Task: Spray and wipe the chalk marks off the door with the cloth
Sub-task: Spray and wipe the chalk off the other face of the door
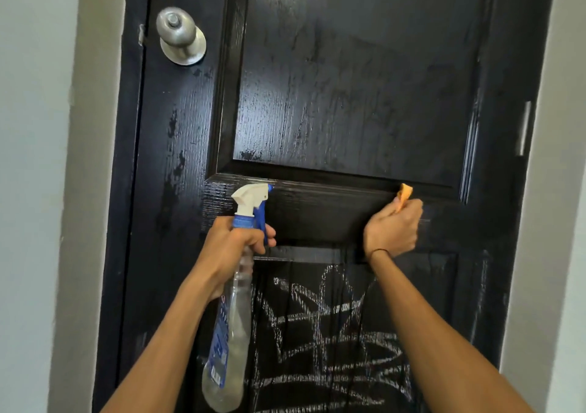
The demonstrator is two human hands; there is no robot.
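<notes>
A black panelled door (pixel 348 79) fills the view; its upper panel looks wet and streaked. White chalk marks (pixel 329 333) cover the lower panel, with drips running down through them. My left hand (pixel 231 248) grips the neck of a clear spray bottle (pixel 228 343) with a white and blue trigger head, nozzle pointing right at the middle rail. My right hand (pixel 393 228) is curled round an orange cloth (pixel 405 194) and holds it against the middle rail; only the cloth's tip shows above my fingers.
A round silver door knob (pixel 180 35) sits at the upper left of the door. The grey door frame (pixel 92 190) and pale walls flank both sides. A metal hinge (pixel 524 127) shows on the door's right edge.
</notes>
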